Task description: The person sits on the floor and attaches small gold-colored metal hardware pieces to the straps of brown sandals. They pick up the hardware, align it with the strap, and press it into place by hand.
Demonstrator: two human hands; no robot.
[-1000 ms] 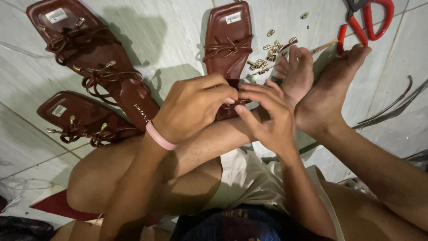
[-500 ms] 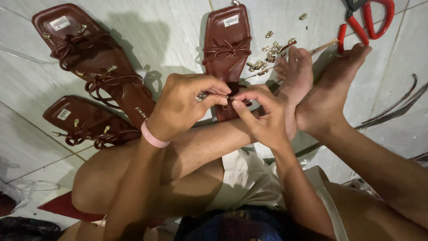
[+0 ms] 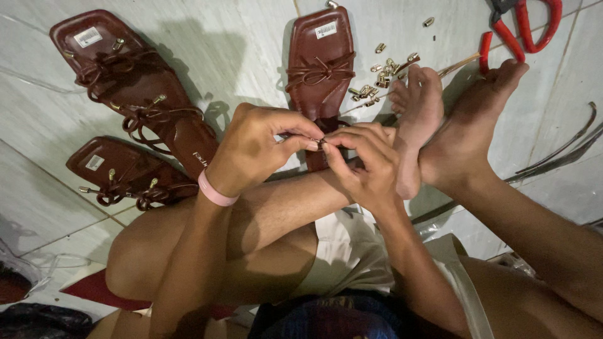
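Observation:
I sit cross-legged on a pale tiled floor. My left hand, with a pink band at the wrist, and my right hand meet fingertip to fingertip above my shins. Together they pinch a tiny metal bead and the end of a lace that belongs to the dark red sandal lying just beyond them. Its heel end is hidden behind my fingers. A scatter of small gold beads lies beside that sandal, next to my toes.
Two more dark red lace-up sandals lie on the left, with gold tips on their laces. Red-handled pliers rest at the top right. Thin dark strips lie on the floor at the right. My bare feet cross ahead.
Both hands have lifted slightly off the sandal and drawn together at the fingertips. The view has shifted a little; the sandals and tools stay where they were.

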